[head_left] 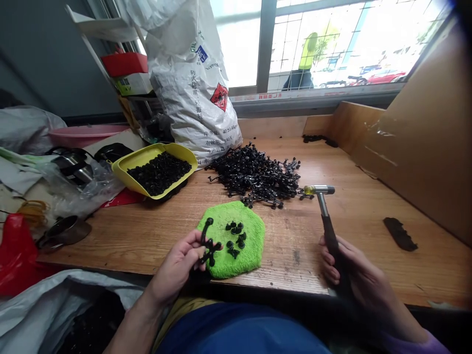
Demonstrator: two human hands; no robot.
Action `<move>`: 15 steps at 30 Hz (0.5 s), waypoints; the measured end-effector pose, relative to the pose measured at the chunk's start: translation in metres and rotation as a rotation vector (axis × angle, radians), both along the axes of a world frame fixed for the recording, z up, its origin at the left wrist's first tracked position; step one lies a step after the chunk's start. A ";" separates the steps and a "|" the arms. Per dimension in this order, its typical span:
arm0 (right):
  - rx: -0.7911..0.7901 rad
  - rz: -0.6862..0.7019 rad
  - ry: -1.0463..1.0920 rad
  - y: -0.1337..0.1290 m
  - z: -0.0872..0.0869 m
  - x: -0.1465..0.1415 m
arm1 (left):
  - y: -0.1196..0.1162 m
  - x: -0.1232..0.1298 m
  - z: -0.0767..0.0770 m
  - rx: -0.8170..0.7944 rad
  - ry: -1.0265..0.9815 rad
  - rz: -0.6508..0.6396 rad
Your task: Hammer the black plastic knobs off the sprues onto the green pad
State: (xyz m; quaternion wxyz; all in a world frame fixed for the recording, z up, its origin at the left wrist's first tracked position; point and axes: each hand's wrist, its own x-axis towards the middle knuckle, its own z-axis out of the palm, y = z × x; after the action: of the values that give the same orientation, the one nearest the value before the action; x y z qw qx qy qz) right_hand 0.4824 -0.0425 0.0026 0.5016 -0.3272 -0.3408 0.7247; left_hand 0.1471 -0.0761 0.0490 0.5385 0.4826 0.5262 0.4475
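My left hand (pixel 180 263) pinches a black branched plastic piece (pixel 211 250) with round ends, held over the left edge of a green fuzzy cloth pad (pixel 254 231). Several small black round-headed parts (pixel 235 227) lie loose on that pad. In my right hand (pixel 350 265) is a small hammer (pixel 326 216), gripped by its dark handle. Its metal head points up and stands over the wooden table, with a yellowish face on the left and a dark one on the right. Behind the pad spreads a large heap of black plastic pieces (pixel 258 174).
A yellow scoop-like tray (pixel 158 147) of small black parts stands left of the heap. Behind it leans a big white sack (pixel 195 88). A dark flat scrap (pixel 400 233) lies at the right, near a wooden side panel (pixel 413 123). A dark cup (pixel 66 230) sits at the left edge.
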 end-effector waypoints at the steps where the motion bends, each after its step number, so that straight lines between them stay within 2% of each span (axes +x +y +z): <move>1: 0.003 0.002 0.002 0.000 0.000 0.000 | 0.001 0.003 -0.001 0.017 0.048 -0.050; 4: 0.008 0.009 0.008 0.000 -0.002 0.002 | 0.003 0.010 -0.003 0.073 0.194 -0.131; 8: 0.004 0.006 0.026 -0.001 -0.002 0.003 | 0.004 0.010 -0.007 0.093 0.278 -0.061; 11: 0.003 0.014 0.040 0.000 -0.002 0.003 | 0.002 0.005 -0.012 0.051 0.213 0.002; 15: 0.001 0.025 0.047 0.000 -0.003 0.003 | -0.001 -0.003 -0.016 -0.045 0.025 0.133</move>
State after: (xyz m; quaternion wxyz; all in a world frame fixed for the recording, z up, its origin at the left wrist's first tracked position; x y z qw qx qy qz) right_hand 0.4856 -0.0423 -0.0002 0.5006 -0.3054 -0.3333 0.7383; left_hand 0.1445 -0.0767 0.0328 0.5117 0.4398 0.5737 0.4643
